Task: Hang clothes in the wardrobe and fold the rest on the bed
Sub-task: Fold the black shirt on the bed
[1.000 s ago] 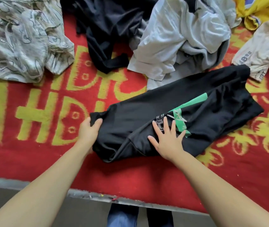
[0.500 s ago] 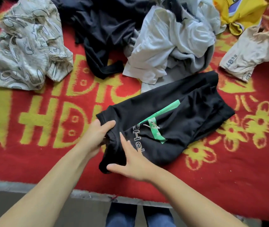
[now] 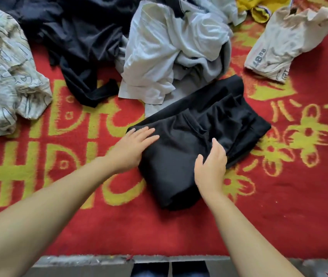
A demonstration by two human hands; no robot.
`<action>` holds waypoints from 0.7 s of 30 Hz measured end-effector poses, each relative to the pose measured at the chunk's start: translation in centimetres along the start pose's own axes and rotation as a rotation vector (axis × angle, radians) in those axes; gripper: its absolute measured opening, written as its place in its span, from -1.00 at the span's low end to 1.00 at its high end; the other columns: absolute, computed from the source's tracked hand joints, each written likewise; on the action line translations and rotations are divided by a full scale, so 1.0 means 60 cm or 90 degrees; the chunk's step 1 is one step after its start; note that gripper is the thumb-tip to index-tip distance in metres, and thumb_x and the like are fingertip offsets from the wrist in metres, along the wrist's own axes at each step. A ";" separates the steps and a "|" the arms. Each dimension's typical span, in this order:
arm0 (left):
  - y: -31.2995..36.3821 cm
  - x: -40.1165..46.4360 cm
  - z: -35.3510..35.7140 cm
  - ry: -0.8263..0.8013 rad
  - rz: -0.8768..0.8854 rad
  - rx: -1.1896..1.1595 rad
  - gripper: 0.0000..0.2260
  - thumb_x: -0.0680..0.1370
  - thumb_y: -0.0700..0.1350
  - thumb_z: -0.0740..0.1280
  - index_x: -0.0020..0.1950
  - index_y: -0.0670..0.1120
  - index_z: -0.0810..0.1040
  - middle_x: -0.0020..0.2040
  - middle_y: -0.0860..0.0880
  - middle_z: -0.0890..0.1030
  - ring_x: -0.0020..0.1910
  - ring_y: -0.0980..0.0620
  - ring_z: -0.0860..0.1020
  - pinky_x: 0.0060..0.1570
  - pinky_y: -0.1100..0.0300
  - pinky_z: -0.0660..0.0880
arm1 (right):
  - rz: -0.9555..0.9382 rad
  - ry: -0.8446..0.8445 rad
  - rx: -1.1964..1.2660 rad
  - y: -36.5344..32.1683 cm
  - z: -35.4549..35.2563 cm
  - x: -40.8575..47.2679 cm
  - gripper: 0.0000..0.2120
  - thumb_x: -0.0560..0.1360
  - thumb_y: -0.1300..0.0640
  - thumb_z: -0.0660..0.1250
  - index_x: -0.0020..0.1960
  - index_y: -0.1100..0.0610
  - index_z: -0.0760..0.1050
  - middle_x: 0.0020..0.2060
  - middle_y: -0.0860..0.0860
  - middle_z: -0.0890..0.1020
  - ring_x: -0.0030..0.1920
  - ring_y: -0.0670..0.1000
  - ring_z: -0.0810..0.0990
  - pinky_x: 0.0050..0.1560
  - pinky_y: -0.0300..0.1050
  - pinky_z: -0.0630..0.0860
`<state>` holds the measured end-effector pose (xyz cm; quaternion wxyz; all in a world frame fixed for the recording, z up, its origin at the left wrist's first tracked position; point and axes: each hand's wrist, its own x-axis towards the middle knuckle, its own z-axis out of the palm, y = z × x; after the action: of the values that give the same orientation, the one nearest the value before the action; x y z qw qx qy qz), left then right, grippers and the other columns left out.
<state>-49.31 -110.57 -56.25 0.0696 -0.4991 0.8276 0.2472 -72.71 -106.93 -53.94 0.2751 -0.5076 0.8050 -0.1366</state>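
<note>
Your left hand lies flat with straight fingers on the left edge of the black garment, pressing it onto the red and yellow blanket. Your right hand rests on the garment's right half, fingers relaxed and slightly bent, thumb out to the left, gripping nothing. The black garment is folded into a compact bundle on the blanket. Just beyond the garment, touching its far edge, sits a crumpled white and grey pile. Left of that pile, beyond the garment, is a heap of dark clothing. Well to the left of the garment lies a pale patterned cloth. Beyond the garment to its right is a cream shirt, with a yellow piece behind it.
</note>
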 end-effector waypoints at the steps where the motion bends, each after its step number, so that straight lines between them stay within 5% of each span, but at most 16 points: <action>1: -0.017 -0.010 0.009 -0.065 0.090 0.171 -0.20 0.43 -0.33 0.15 0.57 0.00 -0.16 0.56 -0.03 -0.23 0.54 -0.05 -0.24 0.49 -0.08 -0.23 | -0.075 0.001 -0.048 -0.007 0.013 -0.030 -0.36 0.49 0.21 0.33 0.50 0.25 0.18 0.46 0.20 0.28 0.49 0.18 0.20 0.47 0.07 0.12; 3: -0.041 -0.023 0.023 -0.152 0.202 0.362 -0.15 0.46 -0.29 0.12 0.49 0.02 -0.45 0.48 -0.06 -0.45 0.45 -0.10 -0.45 0.36 -0.20 -0.46 | -0.191 -0.058 -0.142 -0.023 0.055 -0.113 -0.20 0.38 0.04 0.45 0.50 0.25 0.21 0.47 0.24 0.26 0.49 0.24 0.18 0.42 0.25 0.17; 5: -0.051 -0.011 0.022 -0.189 0.238 0.410 -0.17 0.52 -0.26 0.09 0.42 0.01 -0.56 0.48 -0.07 -0.45 0.43 -0.12 -0.46 0.30 -0.22 -0.52 | -0.196 -0.183 -0.233 -0.040 0.093 -0.178 0.00 0.26 -0.14 0.52 0.52 0.21 0.15 0.46 0.29 0.24 0.49 0.29 0.15 0.36 0.37 0.17; 8: -0.049 0.041 0.018 -0.197 0.258 0.452 -0.23 0.58 -0.22 0.09 0.44 0.02 -0.50 0.50 -0.04 -0.40 0.48 -0.06 -0.36 0.31 -0.19 -0.49 | -0.104 -0.299 -0.295 -0.026 0.140 -0.170 0.12 0.44 -0.17 0.37 0.44 0.08 -0.53 0.51 0.27 -0.27 0.46 0.26 -0.40 0.32 0.44 -0.34; 9: -0.050 0.056 0.021 -0.194 0.264 0.458 -0.24 0.58 -0.21 0.11 0.46 0.02 -0.47 0.49 -0.03 -0.40 0.50 -0.04 -0.32 0.32 -0.19 -0.46 | -0.081 -0.310 -0.317 -0.018 0.146 -0.148 0.10 0.48 -0.14 0.34 0.39 0.05 -0.60 0.48 0.24 -0.38 0.45 0.24 -0.45 0.30 0.46 -0.37; 15: -0.048 0.050 0.033 -0.194 0.211 0.438 -0.25 0.57 -0.27 0.17 0.55 -0.02 -0.27 0.57 -0.14 -0.15 0.55 -0.12 -0.06 0.48 -0.01 0.03 | -0.067 -0.381 -0.347 -0.037 0.117 -0.064 -0.26 0.59 0.22 0.15 0.56 0.00 -0.27 0.52 0.26 -0.24 0.49 0.34 -0.28 0.37 0.47 -0.08; 21: 0.089 -0.052 0.042 -0.322 0.196 0.342 -0.44 0.61 -0.26 0.09 0.56 -0.15 -0.08 0.50 -0.35 0.10 0.38 -0.30 0.30 0.17 -0.07 0.41 | -0.193 -0.636 -0.411 0.019 -0.025 -0.072 -0.25 0.55 0.36 0.11 0.56 -0.13 -0.12 0.55 0.15 -0.08 0.53 0.29 -0.11 0.42 0.37 0.03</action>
<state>-52.70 -104.84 -55.47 0.3611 -0.2566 0.8848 0.1444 -73.02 -102.64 -51.97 0.4292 -0.6766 0.4986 0.3308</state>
